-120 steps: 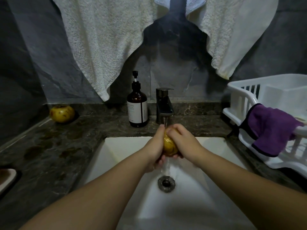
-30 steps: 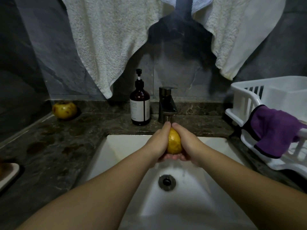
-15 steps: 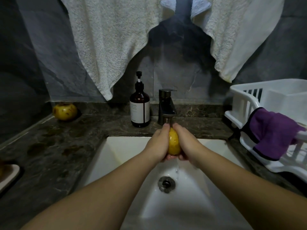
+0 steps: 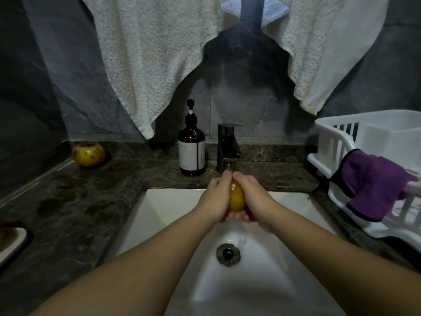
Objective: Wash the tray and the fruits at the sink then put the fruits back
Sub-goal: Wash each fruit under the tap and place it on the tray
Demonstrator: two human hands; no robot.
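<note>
A yellow fruit (image 4: 237,198) is pressed between my left hand (image 4: 216,197) and my right hand (image 4: 254,199), just under the spout of the dark faucet (image 4: 227,147) and over the white sink (image 4: 164,206). Water runs from the spout onto the fruit and my fingertips. A second yellow, spotted fruit (image 4: 88,154) rests on the dark stone counter (image 4: 75,201) at the far left corner. The corner of a pale tray (image 4: 12,241) shows at the left edge of the view, mostly cut off.
A brown pump bottle (image 4: 191,151) stands left of the faucet. A white dish rack (image 4: 369,160) with a purple cloth (image 4: 373,185) draped over its rim sits on the right. White towels (image 4: 150,53) hang on the wall above. The drain (image 4: 228,254) lies below my hands.
My hands have turned the fruit between the palms and stayed under the spout; the water flow onto the fruit continues. The view shifted slightly.
</note>
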